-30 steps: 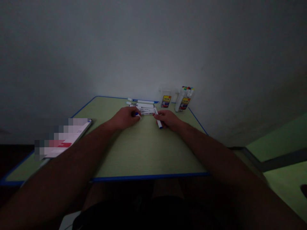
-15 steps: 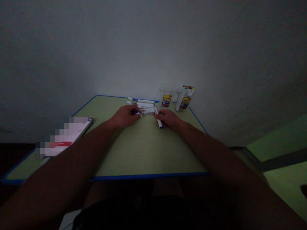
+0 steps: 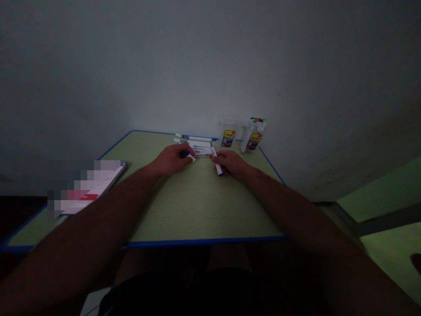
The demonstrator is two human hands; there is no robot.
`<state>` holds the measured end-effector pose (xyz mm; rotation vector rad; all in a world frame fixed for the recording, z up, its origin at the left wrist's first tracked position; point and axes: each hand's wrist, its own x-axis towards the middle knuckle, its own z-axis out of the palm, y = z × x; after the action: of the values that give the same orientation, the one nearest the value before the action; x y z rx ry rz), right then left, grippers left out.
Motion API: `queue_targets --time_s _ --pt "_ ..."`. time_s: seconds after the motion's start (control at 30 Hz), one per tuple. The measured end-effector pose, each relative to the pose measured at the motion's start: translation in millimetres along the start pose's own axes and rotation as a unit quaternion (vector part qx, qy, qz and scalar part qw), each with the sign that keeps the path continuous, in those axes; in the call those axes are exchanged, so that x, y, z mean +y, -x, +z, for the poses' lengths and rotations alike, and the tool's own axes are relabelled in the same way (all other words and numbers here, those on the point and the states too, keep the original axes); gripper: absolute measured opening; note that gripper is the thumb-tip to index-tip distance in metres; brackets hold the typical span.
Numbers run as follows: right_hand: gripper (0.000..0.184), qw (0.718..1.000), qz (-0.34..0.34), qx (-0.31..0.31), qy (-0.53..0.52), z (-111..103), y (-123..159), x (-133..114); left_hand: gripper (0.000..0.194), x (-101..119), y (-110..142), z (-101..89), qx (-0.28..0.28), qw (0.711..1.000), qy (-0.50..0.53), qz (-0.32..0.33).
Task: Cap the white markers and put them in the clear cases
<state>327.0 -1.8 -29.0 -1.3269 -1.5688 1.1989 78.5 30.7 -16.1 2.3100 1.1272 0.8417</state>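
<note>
My right hand is closed around a white marker with a dark blue end that tilts toward me. Between the thumb and fingers of my left hand is a small white marker cap with a blue end. Just beyond both hands lie several white markers, side by side, with a light-coloured cap to their left. Dark streaks show on a white surface between my hands; dim light hides what it is.
At the back right stand a clear plastic case with a yellow label and a second case full of colour-tipped markers. A partly blurred white and red booklet or box lies on the left. The green table has blue edges and meets a wall.
Both hands keep nearly the same place and hold. Only the camera view has shifted very slightly.
</note>
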Motion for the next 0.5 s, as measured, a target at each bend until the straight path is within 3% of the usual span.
queue_targets --time_s 0.5 --pt "0.018 1.0 0.006 0.0 -0.002 -1.2 -2.5 3.3 0.022 0.8 -0.1 0.9 0.002 1.0 0.006 -0.003"
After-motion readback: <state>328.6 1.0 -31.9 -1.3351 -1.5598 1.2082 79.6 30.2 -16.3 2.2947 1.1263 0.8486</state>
